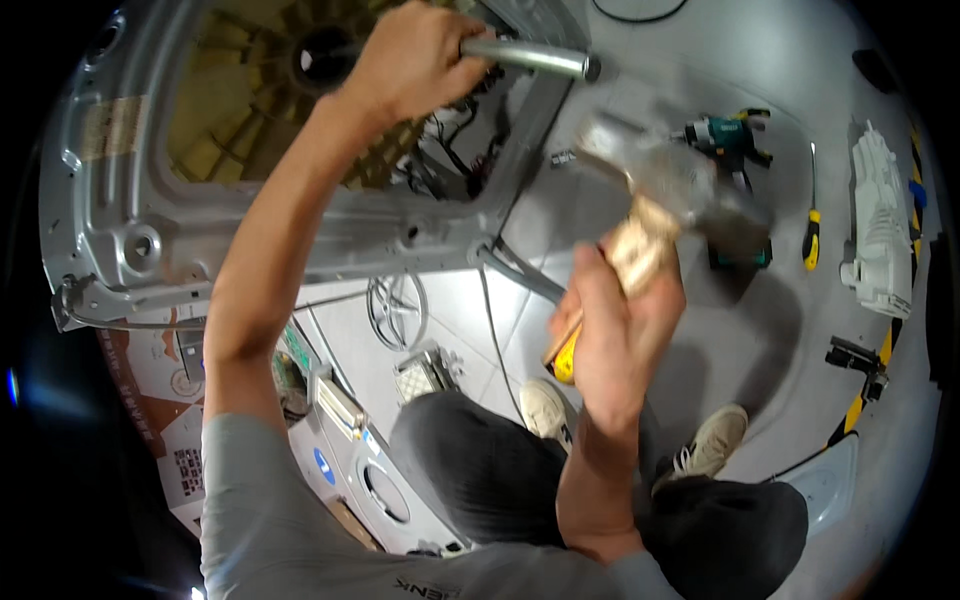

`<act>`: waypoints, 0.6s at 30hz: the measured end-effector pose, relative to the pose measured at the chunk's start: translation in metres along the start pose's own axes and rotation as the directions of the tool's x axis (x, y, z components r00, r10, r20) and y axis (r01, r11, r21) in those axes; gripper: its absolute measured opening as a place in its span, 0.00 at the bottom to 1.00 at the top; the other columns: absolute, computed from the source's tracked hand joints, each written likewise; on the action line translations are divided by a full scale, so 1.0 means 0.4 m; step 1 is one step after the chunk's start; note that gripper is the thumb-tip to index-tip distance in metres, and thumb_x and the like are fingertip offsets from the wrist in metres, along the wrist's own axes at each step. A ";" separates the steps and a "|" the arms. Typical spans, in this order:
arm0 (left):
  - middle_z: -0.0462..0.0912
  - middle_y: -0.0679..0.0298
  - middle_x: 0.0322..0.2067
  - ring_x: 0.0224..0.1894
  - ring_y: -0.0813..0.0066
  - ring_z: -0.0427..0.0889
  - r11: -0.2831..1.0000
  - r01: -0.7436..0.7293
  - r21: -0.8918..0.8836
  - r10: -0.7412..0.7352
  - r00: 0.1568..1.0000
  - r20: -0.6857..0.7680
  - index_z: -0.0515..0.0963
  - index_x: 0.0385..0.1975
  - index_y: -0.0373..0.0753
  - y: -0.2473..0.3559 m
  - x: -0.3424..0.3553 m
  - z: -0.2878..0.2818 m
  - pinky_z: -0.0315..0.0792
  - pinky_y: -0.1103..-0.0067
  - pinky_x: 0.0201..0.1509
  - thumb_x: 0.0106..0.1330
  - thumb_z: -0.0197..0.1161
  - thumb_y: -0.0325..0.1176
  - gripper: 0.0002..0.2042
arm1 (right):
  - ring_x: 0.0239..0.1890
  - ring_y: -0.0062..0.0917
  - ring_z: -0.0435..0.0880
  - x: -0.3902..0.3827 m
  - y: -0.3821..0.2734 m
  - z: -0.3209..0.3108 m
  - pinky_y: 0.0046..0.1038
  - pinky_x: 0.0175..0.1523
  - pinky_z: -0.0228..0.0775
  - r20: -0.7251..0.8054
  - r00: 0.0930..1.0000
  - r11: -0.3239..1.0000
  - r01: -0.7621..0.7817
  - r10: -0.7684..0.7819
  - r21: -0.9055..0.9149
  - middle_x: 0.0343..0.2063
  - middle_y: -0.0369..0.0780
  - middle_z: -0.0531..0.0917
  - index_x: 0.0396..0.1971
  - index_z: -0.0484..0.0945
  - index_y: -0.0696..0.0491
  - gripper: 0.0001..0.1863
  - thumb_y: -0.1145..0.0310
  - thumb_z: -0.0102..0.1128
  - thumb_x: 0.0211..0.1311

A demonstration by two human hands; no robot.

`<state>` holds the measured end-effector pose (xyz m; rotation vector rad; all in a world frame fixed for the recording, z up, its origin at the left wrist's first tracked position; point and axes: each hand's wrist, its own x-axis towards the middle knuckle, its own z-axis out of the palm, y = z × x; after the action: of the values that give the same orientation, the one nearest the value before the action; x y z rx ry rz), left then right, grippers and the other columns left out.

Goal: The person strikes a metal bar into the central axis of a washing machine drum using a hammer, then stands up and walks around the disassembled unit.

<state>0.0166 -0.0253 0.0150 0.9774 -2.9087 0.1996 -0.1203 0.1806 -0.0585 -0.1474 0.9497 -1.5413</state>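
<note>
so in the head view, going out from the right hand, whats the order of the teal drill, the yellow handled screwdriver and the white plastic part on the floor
From the right hand, which grips a blurred hammer:
1. Teal drill, on the floor just beyond the hammer head, up and to the right.
2. Yellow handled screwdriver, lying further right.
3. White plastic part, farthest, near the right rim.

Our left hand (pixel 415 60) is raised at the end of a long, nearly straight arm, knuckles toward us, fingers (pixel 440 40) curled tight into a fist with the thumb tucked beneath them. Our right hand (pixel 615 330) sits lower and nearer, forearm bent up steeply from the elbow, wrist cocked, fingers (pixel 590 300) wrapped closed. Above those fingers the view blurs. Both forearms are bare below short grey sleeves.
</note>
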 end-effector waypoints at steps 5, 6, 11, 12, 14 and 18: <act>0.71 0.55 0.17 0.23 0.52 0.71 1.000 -0.013 -0.019 0.014 0.998 0.064 0.73 0.20 0.35 0.036 -0.029 0.002 0.66 0.65 0.29 0.46 0.54 0.31 0.06 | 0.08 0.16 0.67 -0.051 -0.049 -0.085 0.20 0.13 0.62 -0.306 0.923 0.971 0.237 -0.234 -0.029 0.11 0.35 0.71 0.36 0.69 0.56 0.09 0.79 0.55 0.55; 0.71 0.55 0.17 0.24 0.53 0.72 1.000 -0.029 -0.001 0.029 0.997 0.074 0.73 0.19 0.36 0.041 -0.026 0.001 0.66 0.66 0.29 0.45 0.54 0.31 0.06 | 0.08 0.17 0.66 -0.059 -0.090 -0.097 0.20 0.14 0.62 -0.318 0.913 0.966 0.253 -0.254 -0.046 0.12 0.36 0.71 0.37 0.68 0.56 0.10 0.77 0.55 0.56; 0.72 0.57 0.17 0.24 0.56 0.73 0.997 -0.014 0.081 0.004 0.993 0.119 0.73 0.19 0.38 0.029 -0.040 0.013 0.67 0.67 0.29 0.45 0.55 0.31 0.05 | 0.09 0.17 0.63 -0.069 -0.119 -0.160 0.16 0.15 0.61 -0.289 0.827 0.865 0.502 -0.482 -0.005 0.13 0.35 0.68 0.39 0.68 0.57 0.08 0.74 0.50 0.61; 0.72 0.58 0.17 0.24 0.56 0.73 0.998 -0.032 0.061 0.025 0.993 0.113 0.73 0.19 0.38 0.032 -0.041 0.016 0.68 0.67 0.29 0.45 0.55 0.31 0.04 | 0.09 0.16 0.63 -0.072 -0.114 -0.156 0.16 0.15 0.61 -0.311 0.831 0.878 0.478 -0.461 -0.025 0.13 0.35 0.68 0.39 0.67 0.57 0.08 0.74 0.50 0.61; 0.72 0.58 0.17 0.23 0.56 0.73 0.996 -0.070 0.055 0.064 0.991 0.117 0.74 0.19 0.38 0.037 -0.030 0.008 0.68 0.67 0.29 0.45 0.55 0.31 0.04 | 0.09 0.16 0.63 -0.078 -0.105 -0.148 0.16 0.15 0.61 -0.356 0.836 0.903 0.426 -0.418 -0.061 0.13 0.35 0.67 0.39 0.67 0.58 0.08 0.74 0.50 0.61; 0.71 0.57 0.15 0.22 0.56 0.73 0.995 -0.082 0.058 0.076 0.992 0.105 0.74 0.18 0.37 0.044 -0.044 0.014 0.68 0.67 0.28 0.45 0.55 0.31 0.05 | 0.08 0.15 0.64 -0.089 -0.072 -0.129 0.16 0.14 0.61 -0.346 0.882 0.946 0.319 -0.320 -0.059 0.13 0.35 0.69 0.39 0.67 0.58 0.12 0.73 0.54 0.55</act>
<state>0.0195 -0.0016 0.0058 0.9077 -3.0547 0.2527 -0.1648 0.2336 -0.0589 -0.0273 1.2554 -1.9149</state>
